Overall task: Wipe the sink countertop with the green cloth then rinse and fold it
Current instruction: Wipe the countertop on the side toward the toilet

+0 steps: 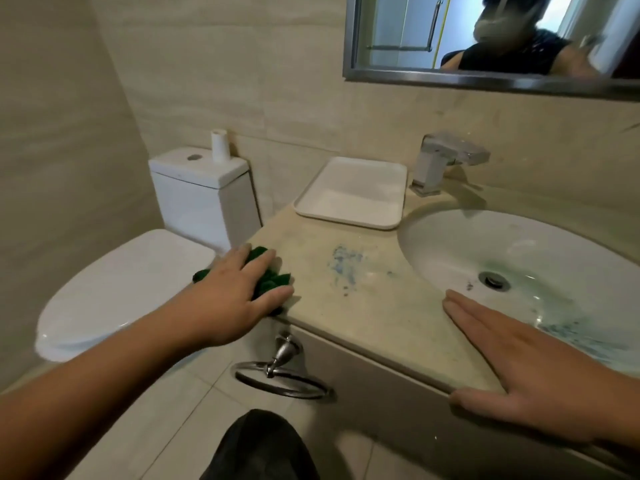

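Note:
A green cloth (pixel 273 281) lies bunched at the left edge of the beige stone countertop (pixel 374 306). My left hand (pixel 239 292) presses down on the cloth, fingers spread over it and curled round its edge. A bluish smear (pixel 346 268) marks the counter between the cloth and the white oval sink (pixel 450 251). My right hand (pixel 540 372) lies flat and open on the counter's front edge beside the sink, holding nothing. Blue-green stains show inside the basin near the drain (pixel 494 280).
A white tray (pixel 353 194) rests at the back of the counter, and a chrome faucet (pixel 446 161) stands behind the sink. A toilet (pixel 128 289) sits left of the counter. A metal towel ring (pixel 282 372) hangs below the counter front. A mirror (pixel 485 39) hangs above.

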Motion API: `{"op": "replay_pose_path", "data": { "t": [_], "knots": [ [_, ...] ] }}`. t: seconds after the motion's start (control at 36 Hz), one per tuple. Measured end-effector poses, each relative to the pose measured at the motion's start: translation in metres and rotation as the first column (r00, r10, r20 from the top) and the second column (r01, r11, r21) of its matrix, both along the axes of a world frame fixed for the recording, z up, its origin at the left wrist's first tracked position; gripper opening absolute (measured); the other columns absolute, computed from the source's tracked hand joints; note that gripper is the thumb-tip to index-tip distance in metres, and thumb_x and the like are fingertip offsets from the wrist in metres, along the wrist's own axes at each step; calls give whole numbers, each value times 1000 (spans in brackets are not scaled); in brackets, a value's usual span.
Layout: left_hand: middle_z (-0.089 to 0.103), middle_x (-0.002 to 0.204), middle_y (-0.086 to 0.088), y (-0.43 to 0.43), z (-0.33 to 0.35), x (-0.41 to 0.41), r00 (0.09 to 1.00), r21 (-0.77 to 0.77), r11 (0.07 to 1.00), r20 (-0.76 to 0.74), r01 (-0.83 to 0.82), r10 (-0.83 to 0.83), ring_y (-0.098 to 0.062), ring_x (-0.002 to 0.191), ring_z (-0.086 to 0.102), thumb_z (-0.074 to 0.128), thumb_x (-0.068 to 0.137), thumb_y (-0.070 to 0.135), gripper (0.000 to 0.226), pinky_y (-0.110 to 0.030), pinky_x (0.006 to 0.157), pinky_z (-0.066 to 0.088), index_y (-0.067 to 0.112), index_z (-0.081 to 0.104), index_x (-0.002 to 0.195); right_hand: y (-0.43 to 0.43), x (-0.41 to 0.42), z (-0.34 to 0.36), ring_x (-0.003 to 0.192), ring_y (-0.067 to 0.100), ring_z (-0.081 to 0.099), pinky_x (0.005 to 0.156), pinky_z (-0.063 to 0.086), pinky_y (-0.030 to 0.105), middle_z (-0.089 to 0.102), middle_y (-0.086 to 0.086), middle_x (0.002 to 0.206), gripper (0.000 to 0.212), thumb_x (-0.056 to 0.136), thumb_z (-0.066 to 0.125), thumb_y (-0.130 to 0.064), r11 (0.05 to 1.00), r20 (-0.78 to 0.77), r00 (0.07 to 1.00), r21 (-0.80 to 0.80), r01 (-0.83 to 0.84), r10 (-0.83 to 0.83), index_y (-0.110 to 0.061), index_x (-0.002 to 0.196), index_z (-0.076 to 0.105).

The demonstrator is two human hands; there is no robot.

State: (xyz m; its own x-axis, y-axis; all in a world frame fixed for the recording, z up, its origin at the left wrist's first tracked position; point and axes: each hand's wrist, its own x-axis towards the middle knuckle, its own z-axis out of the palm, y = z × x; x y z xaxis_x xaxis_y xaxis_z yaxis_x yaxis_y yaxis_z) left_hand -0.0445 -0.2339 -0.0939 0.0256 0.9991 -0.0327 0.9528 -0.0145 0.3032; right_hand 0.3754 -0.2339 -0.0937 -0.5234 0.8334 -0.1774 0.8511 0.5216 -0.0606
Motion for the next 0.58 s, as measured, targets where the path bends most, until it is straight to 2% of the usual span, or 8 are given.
{"op": "replay_pose_path", "data": {
  "t": [0.08,0.17,0.22,0.33,0.39,0.5,0.58],
  "knots": [
    [9,179,-1,3,0,14,991,-6,994,-71,112,-112,-20,163,10,15,83,90,102,-38,130,12,34,11,169,1,-1,3,150,-9,-5,116,3,17,-41,-36,155,114,67,25,-106,1000,2,1000,-5,9,-9,-54,147,-38],
    [13,178,-2,12,2,28,986,10,990,-83,144,-142,-17,162,12,30,96,77,92,-24,121,3,27,9,170,1,-2,2,149,-10,-2,117,5,18,-39,-38,155,116,64,27,-108,999,-2,1000,-25,25,-25,-56,146,-37],
    [18,176,-4,19,3,38,984,21,986,-75,164,-162,-18,160,16,37,102,68,85,-20,116,3,23,12,169,2,-3,2,147,-11,-2,118,8,20,-40,-39,154,117,62,28,-109,999,-4,999,-43,34,-34,-58,145,-38],
    [17,176,-9,42,5,69,976,4,978,-54,210,-210,-22,160,16,40,105,62,80,-27,124,10,19,14,168,2,-3,0,141,-11,0,115,9,22,-42,-41,151,119,59,27,-110,997,-3,998,-42,58,-58,-59,143,-39],
    [24,172,-11,55,6,93,968,6,969,-51,246,-245,-25,156,22,41,107,59,77,-32,125,15,16,18,167,2,-4,-3,139,-11,-1,114,9,22,-43,-41,150,121,56,27,-110,996,-13,997,-46,72,-72,-59,143,-39],
    [42,158,-14,80,5,159,935,31,935,-29,354,-353,-31,145,38,45,109,49,59,-39,120,28,13,37,155,4,-4,-5,134,-14,-5,111,5,20,-47,-42,145,126,52,28,-112,993,-46,994,-70,99,-102,-56,144,-39],
    [53,150,-12,88,7,207,905,79,907,79,413,-419,-30,138,49,50,109,35,50,-38,115,36,14,45,153,2,1,-1,136,-15,-11,110,-2,16,-39,-38,150,130,55,31,-110,990,-62,990,-71,118,-123,-48,148,-36]
  ]
}}
